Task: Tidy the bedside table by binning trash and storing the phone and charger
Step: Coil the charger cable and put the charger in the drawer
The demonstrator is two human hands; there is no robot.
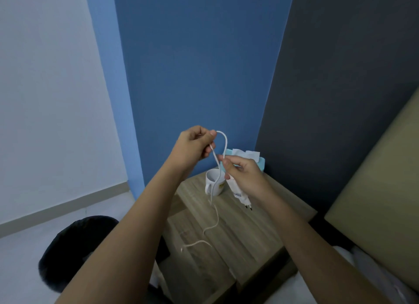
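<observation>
Both hands are raised above the wooden bedside table [260,224]. My left hand [192,147] pinches a loop of the white charger cable [223,142]. My right hand [243,175] grips the white charger plug [241,196], its two pins pointing down, and also pinches the cable. The rest of the cable hangs down past the mug, and its free end [182,249] dangles over the table's near part. No phone is visible.
A white mug [214,183] stands at the table's back, beside a light blue tissue box [260,162] with white tissue sticking out. A black bin bag [74,247] sits on the floor at the left. A bed with a beige headboard [374,213] is at the right.
</observation>
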